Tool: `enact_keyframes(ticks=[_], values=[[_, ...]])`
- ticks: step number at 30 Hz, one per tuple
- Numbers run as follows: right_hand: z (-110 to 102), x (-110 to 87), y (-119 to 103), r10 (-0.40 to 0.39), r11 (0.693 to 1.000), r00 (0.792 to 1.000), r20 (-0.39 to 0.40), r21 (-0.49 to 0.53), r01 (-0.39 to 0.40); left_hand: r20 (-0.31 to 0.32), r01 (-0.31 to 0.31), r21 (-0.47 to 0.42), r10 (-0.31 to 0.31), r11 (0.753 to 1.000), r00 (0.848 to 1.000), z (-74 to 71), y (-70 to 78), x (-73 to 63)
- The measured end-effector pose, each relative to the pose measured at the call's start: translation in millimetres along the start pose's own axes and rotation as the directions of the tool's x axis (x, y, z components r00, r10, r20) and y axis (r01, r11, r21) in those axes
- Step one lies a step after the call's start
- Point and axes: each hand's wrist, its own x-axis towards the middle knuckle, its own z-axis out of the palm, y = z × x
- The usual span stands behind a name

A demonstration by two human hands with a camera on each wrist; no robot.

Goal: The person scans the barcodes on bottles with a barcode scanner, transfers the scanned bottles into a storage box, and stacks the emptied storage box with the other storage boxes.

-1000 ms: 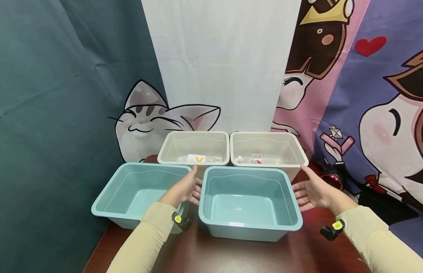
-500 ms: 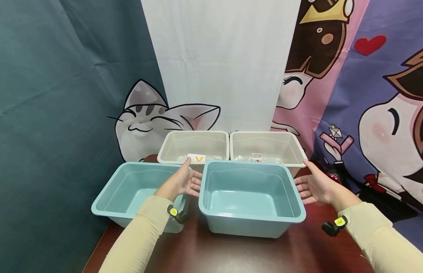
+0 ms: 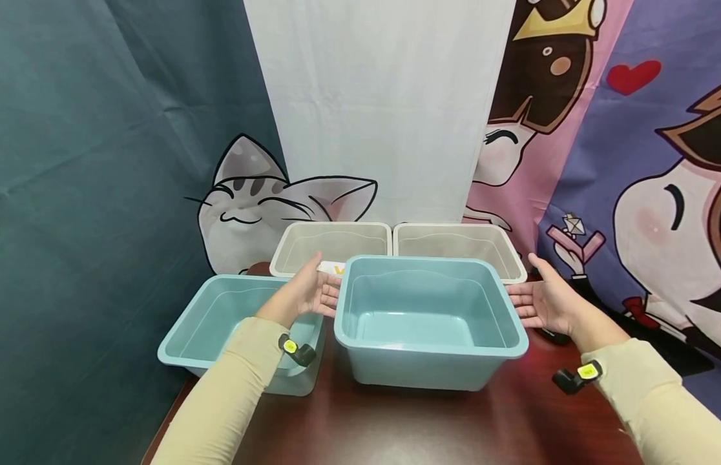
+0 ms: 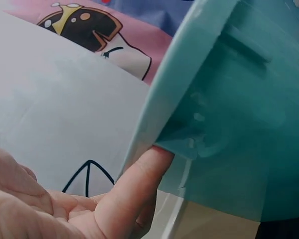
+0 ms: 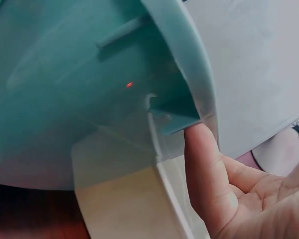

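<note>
A light blue plastic storage bin (image 3: 415, 368) is held up in front of me, with nothing inside it. My left hand (image 3: 305, 294) supports its left side with straight fingers, thumb pointing up and apart from the rim. On the opposite side my right hand (image 3: 551, 303) does the same, palm facing the bin. In the left wrist view the fingertips of the left hand (image 4: 119, 204) press up beneath the rim, beside a rib. Likewise, the right wrist view has fingers of the right hand (image 5: 219, 189) under the rim.
Another light blue bin (image 3: 238, 297) stands at the left on the dark red-brown table (image 3: 418, 433). Two off-white bins stand side by side behind: a left one (image 3: 343, 237) holding something with a white label (image 3: 330, 268), and a right one (image 3: 453, 237). Printed cloth hangs behind.
Both hands have raised the front blue bin and moved it slightly away from me. It now covers the front of the off-white bins and hides the bottle in the right one.
</note>
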Motion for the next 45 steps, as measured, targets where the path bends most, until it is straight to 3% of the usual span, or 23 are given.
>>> enact_keyframes(ticks=[8, 16, 24, 27, 34, 45], values=[[1.1, -7.9, -14.4, -0.059, 0.996, 0.991, 0.121, 0.077, 0.05, 0.015, -0.041, 0.0, 0.041, 0.999, 0.999, -4.7, 14.9, -9.3], [8.3, -16.4, -25.5, -0.105, 0.984, 0.988, 0.11, 0.154, 0.088, 0.067, -0.053, -0.051, 0.056, 0.997, 0.996, -8.4, 25.7, -18.0], [10.6, -22.2, -32.8, -0.19, 0.956, 0.949, 0.252, 0.269, 0.12, 0.059, -0.082, -0.082, 0.087, 0.993, 0.994, -10.6, 35.5, -26.7], [10.1, -22.6, -34.1, -0.202, 0.944, 0.939, 0.279, 0.31, 0.111, 0.058, -0.091, -0.065, 0.095, 0.994, 0.994, -11.2, 40.8, -28.7], [13.7, -24.0, -36.8, -0.229, 0.927, 0.937, 0.264, 0.353, 0.127, 0.082, -0.099, -0.005, 0.099, 0.995, 0.992, -14.4, 52.6, -33.1], [26.6, -22.3, -45.7, -0.263, 0.906, 0.913, 0.313, 0.405, 0.122, 0.082, -0.054, 0.162, 0.041, 0.985, 0.996, -22.5, 78.0, -45.8]])
